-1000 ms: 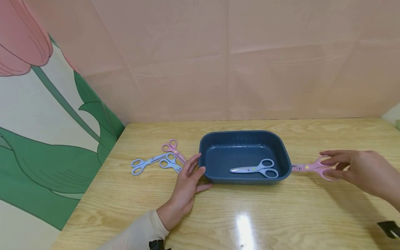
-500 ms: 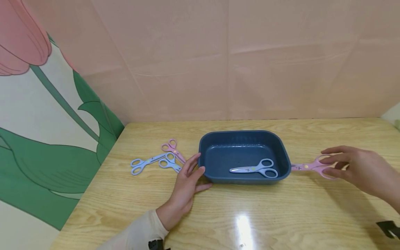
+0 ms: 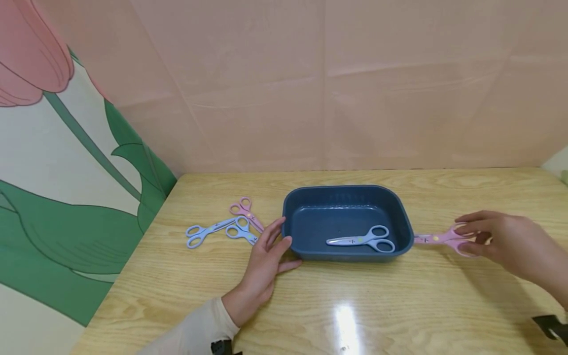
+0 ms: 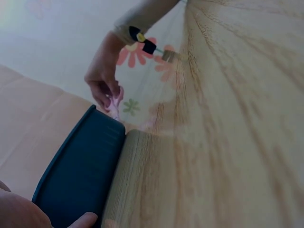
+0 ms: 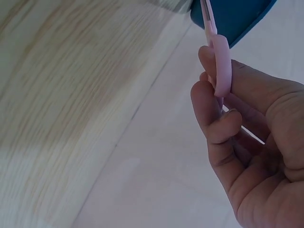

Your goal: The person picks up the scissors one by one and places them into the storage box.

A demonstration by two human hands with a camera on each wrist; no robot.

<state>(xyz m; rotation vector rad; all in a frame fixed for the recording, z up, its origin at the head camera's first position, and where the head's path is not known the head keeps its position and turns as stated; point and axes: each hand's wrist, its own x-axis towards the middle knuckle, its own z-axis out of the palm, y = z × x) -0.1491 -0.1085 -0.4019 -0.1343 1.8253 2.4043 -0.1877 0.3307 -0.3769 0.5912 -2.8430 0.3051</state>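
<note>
My right hand (image 3: 514, 241) pinches a handle loop of the pink scissors (image 3: 437, 238) between thumb and fingers. Its closed blades point left at the right end of the dark blue bin (image 3: 346, 257), their tips hidden at the wall. In the right wrist view the pink loop (image 5: 223, 66) sits between thumb and fingertips. My left hand (image 3: 259, 268) touches the bin's left end with fairly straight fingers, thumb low along the front side. Inside the bin lies a pair of light blue scissors (image 3: 360, 240), loops to the right.
Left of the bin lie a pink pair of scissors (image 3: 247, 214) and two light blue pairs, one (image 3: 208, 231) farther left and one (image 3: 243, 230) partly behind my left hand. The wooden table (image 3: 310, 301) meets a pink cloth backdrop (image 3: 324, 123) at its far edge.
The right hand and the pink scissors shift only very slightly. The bin, the left hand and the other scissors stay as they were.
</note>
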